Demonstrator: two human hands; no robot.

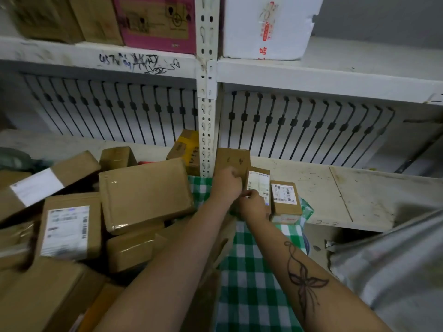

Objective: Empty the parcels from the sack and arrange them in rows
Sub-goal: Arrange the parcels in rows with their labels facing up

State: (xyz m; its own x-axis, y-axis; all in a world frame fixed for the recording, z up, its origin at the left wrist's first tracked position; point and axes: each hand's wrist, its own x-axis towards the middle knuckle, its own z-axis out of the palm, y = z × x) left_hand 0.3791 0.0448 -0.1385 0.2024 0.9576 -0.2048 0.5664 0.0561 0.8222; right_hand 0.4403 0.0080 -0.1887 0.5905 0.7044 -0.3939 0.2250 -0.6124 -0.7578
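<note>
Several brown cardboard parcels [143,192] lie heaped at the left on a green and white checked sack [251,271]. On the white shelf [359,188] just right of the upright post, three small parcels stand in a row: a plain brown one [231,158], a labelled one [259,185], and another labelled one [285,200]. My left hand [226,183] rests against the plain brown parcel. My right hand [253,203] pinches the lower edge of the middle labelled parcel.
A perforated white shelf post [206,130] stands between the heap and the row. The upper shelf holds a pink box [158,22], brown boxes and a white foam box [268,25]. A grey sack [395,264] lies at lower right.
</note>
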